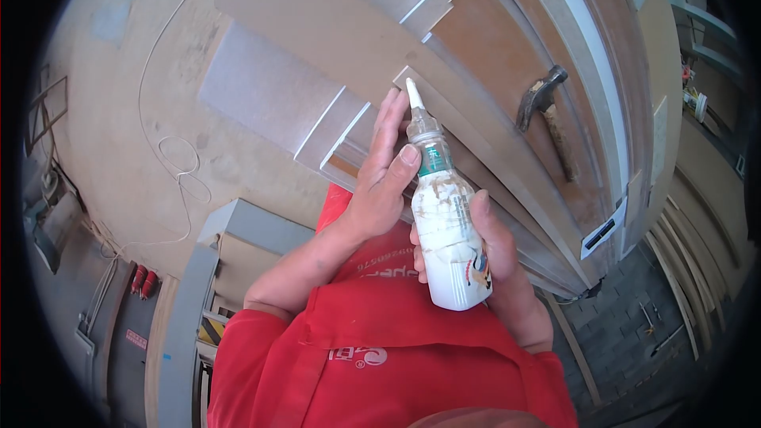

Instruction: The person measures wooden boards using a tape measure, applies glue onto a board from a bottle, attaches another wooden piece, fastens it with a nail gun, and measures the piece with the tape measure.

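Observation:
My right hand point(498, 239) is wrapped around a white glue bottle point(450, 230) with a green neck label and a long pale nozzle point(414, 95). The bottle tilts away from me, its nozzle tip over the end of a long thin wooden strip point(444, 107). Beside the bottle's neck is my left hand point(380, 170), its fingers along the strip's left edge and its thumb bent in front. It appears to hold the strip, though the bottle hides part of the contact. A hammer point(549, 103) with a worn wooden handle lies on a brown board point(495, 40) to the right.
Several stacked boards and strips fan out before me, with a pale grey board point(261, 87) at left. A thin cable point(143, 79) loops across the floor. Grey-edged framework point(254, 214) stands at lower left. More long strips point(690, 269) lie at right.

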A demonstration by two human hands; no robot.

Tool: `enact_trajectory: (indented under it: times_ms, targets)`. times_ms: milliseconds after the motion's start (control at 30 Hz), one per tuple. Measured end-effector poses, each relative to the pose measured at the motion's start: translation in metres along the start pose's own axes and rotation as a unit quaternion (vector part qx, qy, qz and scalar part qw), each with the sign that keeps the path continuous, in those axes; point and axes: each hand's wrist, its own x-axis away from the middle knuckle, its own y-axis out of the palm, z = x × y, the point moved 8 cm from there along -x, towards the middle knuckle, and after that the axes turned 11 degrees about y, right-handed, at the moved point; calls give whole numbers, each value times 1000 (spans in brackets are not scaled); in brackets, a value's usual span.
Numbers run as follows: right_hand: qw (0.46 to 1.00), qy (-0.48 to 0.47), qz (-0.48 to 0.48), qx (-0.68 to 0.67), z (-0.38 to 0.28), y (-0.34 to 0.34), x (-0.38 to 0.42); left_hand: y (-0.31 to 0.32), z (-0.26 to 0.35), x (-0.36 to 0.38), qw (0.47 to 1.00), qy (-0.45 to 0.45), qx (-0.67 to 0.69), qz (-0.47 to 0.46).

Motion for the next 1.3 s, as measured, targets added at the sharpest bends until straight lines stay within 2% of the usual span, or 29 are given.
enact_trajectory:
  times_ms: [167, 667, 833, 1033, 1167, 1300]
  targets:
    - [1000, 14, 4, -11, -4, -5, -3, -2, -1, -2, 999, -5, -41, -2]
    - [996, 33, -36, -76, -7, -6, -8, 1, -4, -1, 999, -11, -34, 19]
    - [995, 30, -41, -82, -8, -2, -9, -3, -14, 1, 998, 22, -62, 22]
    - [996, 33, -41, -77, -7, -3, -8, 5, 19, -5, 996, 46, -72, 18]
    - [996, 39, -48, -64, -2, -11, -9, 2, -3, -1, 999, -3, -31, 38]
    - [997, 38, -37, -62, -4, -11, -8, 6, 4, -4, 999, -7, -24, 40]
